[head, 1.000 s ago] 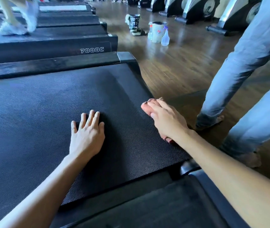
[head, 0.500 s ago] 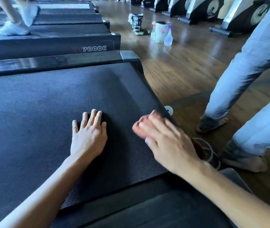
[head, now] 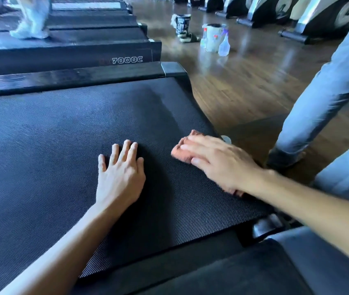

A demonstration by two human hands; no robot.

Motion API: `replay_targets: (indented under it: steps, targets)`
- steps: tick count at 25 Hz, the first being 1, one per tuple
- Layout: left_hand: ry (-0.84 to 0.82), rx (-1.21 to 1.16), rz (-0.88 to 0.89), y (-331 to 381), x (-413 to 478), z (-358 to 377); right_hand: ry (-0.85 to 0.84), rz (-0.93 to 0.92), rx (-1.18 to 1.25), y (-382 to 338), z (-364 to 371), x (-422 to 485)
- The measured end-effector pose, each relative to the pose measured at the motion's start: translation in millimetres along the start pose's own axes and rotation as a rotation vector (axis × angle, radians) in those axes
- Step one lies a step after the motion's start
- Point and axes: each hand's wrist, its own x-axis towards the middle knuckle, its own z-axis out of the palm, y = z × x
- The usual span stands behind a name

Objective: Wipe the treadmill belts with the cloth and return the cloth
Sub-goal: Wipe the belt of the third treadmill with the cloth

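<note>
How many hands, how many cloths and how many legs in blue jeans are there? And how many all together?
Hands: 2 (left hand, right hand)
Cloths: 1 (orange cloth under the right hand)
Legs in blue jeans: 2 (near leg, far leg)
Total: 5

A crumpled pinkish-orange cloth (head: 182,155) lies on the black ribbed treadmill belt (head: 62,145) near its right edge.

left hand (head: 121,177) + right hand (head: 218,165) = 2 | cloth (head: 185,150) 1 | spray bottle (head: 224,46) 1 | white bucket (head: 214,38) 1
</note>
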Motion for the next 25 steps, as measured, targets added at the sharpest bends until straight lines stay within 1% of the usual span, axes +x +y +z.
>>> replay_targets:
  steps: [3, 6, 7, 10, 11, 12, 14, 15, 16, 17, 18, 19, 20, 21, 22, 24, 25]
  targets:
    - [0.014, -0.022, 0.003, -1, 1, -1, -0.072, 0.223, 0.035, 43, -6, 44]
    - [-0.004, -0.03, -0.005, -2, 1, -2, -0.145, 0.322, 0.048, 50, 4, 82]
    - [-0.013, -0.028, -0.005, -2, 2, -2, -0.143, 0.355, 0.068, 46, 6, 91]
    - [-0.015, -0.026, 0.004, -1, 2, -3, -0.022, 0.449, 0.098, 33, -3, 100]
    - [-0.014, -0.024, 0.007, -1, 3, -4, -0.002, 0.429, 0.057, 25, -4, 95]
    - [-0.025, -0.012, 0.008, -1, 2, -4, 0.011, 0.337, 0.004, 15, -2, 82]
    - [0.003, 0.011, -0.003, 0, 1, 0, 0.082, 0.026, -0.04, -9, 13, 41]
    - [0.011, 0.018, -0.01, 1, 0, -1, 0.04, -0.043, -0.044, -10, 12, 29]
    - [0.019, 0.016, -0.014, 1, 1, -1, 0.026, -0.045, -0.029, 1, 8, 30]
    - [0.024, 0.014, -0.013, 1, 2, 0, 0.013, 0.032, -0.003, 18, 6, 37]
    - [0.026, 0.015, -0.013, 1, 2, 0, -0.011, 0.205, 0.046, 35, 2, 52]
    - [0.028, 0.019, -0.014, 1, 3, 0, 0.002, 0.354, 0.083, 49, -1, 67]
    - [0.03, 0.024, -0.015, 1, 3, 0, 0.024, 0.451, 0.112, 54, -2, 78]
    - [0.03, 0.028, -0.014, 1, 3, 0, 0.057, 0.469, 0.083, 50, 1, 83]
    - [0.024, 0.029, -0.014, 1, 3, 1, 0.081, 0.426, 0.035, 40, 7, 83]
    - [0.017, 0.033, -0.013, 0, 3, 2, 0.119, 0.125, -0.123, 5, 22, 66]
    - [0.013, 0.036, -0.01, -1, 3, 2, 0.113, 0.026, -0.113, -7, 24, 57]
